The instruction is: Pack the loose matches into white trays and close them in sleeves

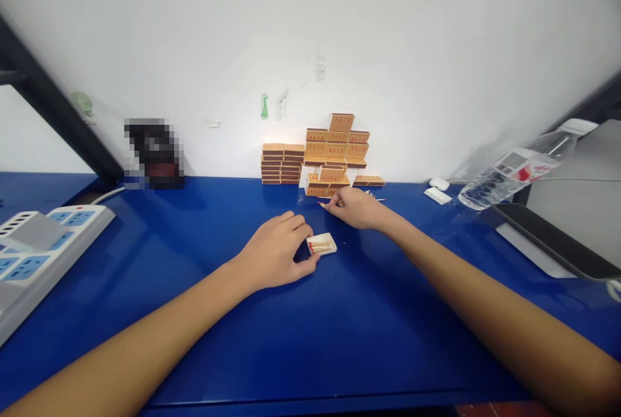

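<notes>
My left hand (pixel 279 250) grips the end of a small white matchbox tray (pixel 330 244) between thumb and fingers, low over the blue tabletop. Several red-tipped matches (pixel 319 247) lie in the tray. My right hand (pixel 356 207) is closed in a pinch just in front of the stacked matchboxes (pixel 336 150), and a match (pixel 323 205) pokes out from its fingertips. More matches (pixel 373 196) lie on the table behind this hand, partly hidden by it. The orange boxes rise in a stepped pile against the wall, with one box upright on top.
Left of the pile stands a lower matchbox stack (pixel 281 163). A power strip (pixel 63 242) lies at the left, near a pixelated dark object (pixel 155 153). At the right are a white earbud case (pixel 438 194), a tilted water bottle (pixel 521 168) and a dark flat device (pixel 557 239).
</notes>
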A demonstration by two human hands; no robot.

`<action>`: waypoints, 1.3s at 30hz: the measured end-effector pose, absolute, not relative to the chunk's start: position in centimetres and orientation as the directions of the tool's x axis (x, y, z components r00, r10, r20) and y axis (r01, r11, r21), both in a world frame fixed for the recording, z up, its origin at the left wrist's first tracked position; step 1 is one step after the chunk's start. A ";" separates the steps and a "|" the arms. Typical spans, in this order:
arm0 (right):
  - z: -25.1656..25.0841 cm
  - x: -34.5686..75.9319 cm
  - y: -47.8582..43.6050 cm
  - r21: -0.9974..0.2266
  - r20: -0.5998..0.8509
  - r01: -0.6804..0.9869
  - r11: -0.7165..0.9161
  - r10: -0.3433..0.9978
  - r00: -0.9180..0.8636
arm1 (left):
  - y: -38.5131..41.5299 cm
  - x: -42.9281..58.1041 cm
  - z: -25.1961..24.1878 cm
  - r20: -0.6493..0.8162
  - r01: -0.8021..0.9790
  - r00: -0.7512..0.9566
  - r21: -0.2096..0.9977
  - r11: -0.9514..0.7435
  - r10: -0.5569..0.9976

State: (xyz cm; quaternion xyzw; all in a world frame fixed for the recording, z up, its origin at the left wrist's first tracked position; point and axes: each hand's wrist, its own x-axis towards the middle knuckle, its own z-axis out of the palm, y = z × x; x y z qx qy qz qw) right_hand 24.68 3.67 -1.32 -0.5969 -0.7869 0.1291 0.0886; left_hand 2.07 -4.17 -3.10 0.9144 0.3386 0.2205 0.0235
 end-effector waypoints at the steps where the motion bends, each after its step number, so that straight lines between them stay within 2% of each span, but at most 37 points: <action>1: -1.1 24.9 3.5 -0.320 -0.029 0.915 0.247 0.963 -0.270 | -4.2 2.1 -3.1 0.388 0.610 0.672 0.192 -0.769 0.631; 5: 0.3 25.9 1.7 -0.393 -0.054 0.884 0.251 0.954 -0.295 | -4.2 2.1 -3.1 0.388 0.612 0.667 0.201 -0.765 0.636; 9: 1.2 26.3 -1.6 -0.436 -0.027 0.795 0.422 0.877 -0.480 | -4.2 2.1 -3.2 0.378 0.617 0.661 0.217 -0.756 0.648; 12: 1.2 25.5 -3.7 -0.332 -0.036 0.767 0.548 0.806 -0.591 | -4.2 2.0 -3.1 0.364 0.626 0.663 0.209 -0.751 0.654; 15: 0.9 24.3 -4.5 -0.156 -0.089 0.795 0.586 0.793 -0.603 | -4.2 2.0 -3.0 0.363 0.631 0.664 0.196 -0.750 0.654; 17: 0.8 23.8 -4.5 -0.112 -0.111 0.792 0.600 0.785 -0.610 | -4.2 2.0 -2.9 0.369 0.629 0.666 0.189 -0.754 0.648; 29: -0.3 24.4 -3.8 -0.398 0.025 0.663 0.634 0.730 -0.683 | -4.2 2.1 -3.0 0.361 0.596 0.685 0.220 -0.772 0.632; 39: 0.4 24.2 -3.7 -0.360 0.003 0.663 0.656 0.711 -0.703 | -4.2 2.1 -2.8 0.364 0.595 0.689 0.212 -0.776 0.627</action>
